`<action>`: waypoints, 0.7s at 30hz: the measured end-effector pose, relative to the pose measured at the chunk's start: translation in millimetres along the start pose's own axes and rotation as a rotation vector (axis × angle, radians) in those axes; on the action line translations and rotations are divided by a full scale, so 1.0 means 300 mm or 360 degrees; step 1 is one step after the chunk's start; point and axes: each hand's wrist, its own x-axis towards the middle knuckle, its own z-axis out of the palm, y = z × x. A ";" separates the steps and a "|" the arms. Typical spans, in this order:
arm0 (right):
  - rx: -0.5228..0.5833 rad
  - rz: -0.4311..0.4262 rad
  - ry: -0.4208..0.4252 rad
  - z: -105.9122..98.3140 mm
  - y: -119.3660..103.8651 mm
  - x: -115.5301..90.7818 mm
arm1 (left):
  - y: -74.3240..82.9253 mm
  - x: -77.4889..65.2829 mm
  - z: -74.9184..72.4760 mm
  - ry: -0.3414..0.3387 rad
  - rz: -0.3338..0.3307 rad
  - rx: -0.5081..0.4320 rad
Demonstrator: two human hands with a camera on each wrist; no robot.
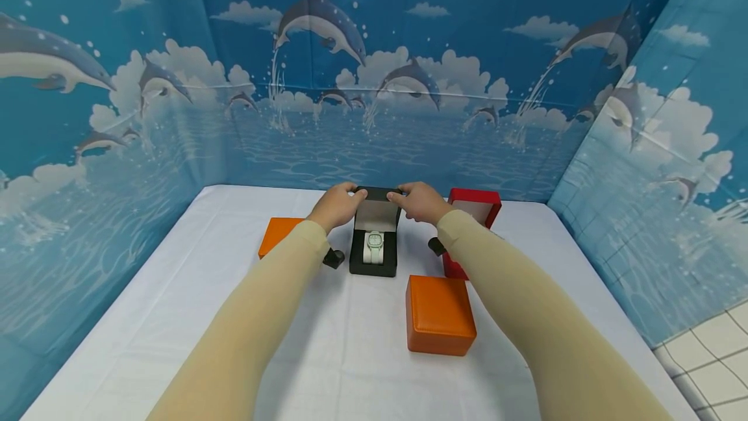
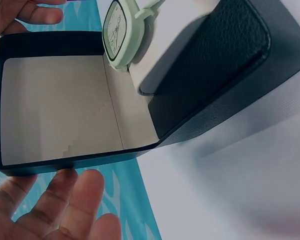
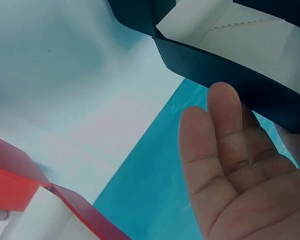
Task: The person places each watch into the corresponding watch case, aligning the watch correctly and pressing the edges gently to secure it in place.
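A black watch box (image 1: pixel 372 271) stands open on the white table, its lid (image 1: pixel 378 194) raised upright at the back. Inside, a pale green watch (image 1: pixel 375 243) is wrapped round a light cushion. My left hand (image 1: pixel 337 205) pinches the lid's upper left corner, thumb in front. At the upper right corner my right hand (image 1: pixel 423 201) does the same. In the left wrist view, fingers (image 2: pixel 87 195) lie along the lid's outer side, and the light lining shows. Fingers (image 3: pixel 224 107) of the right hand touch the lid's other side in the right wrist view.
Behind my right forearm an open red box (image 1: pixel 478 196) is partly hidden. A closed orange box (image 1: pixel 441 309) sits nearer on the right; another orange box (image 1: pixel 280 232) is at the left, partly behind my left arm. A dolphin-print curtain (image 1: pixel 374 135) hangs behind the table (image 1: pixel 222 317).
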 end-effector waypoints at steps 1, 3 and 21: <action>-0.0008 -0.0001 0.0002 -0.001 -0.002 -0.001 | 0.001 0.001 -0.001 -0.0001 0.0001 0.0000; -0.0021 -0.0003 0.0008 -0.003 -0.004 -0.004 | 0.001 0.002 -0.002 0.0004 0.0004 -0.0001; -0.0021 0.0000 -0.0010 -0.005 -0.003 0.001 | -0.007 0.007 -0.013 -0.0038 0.0000 -0.0004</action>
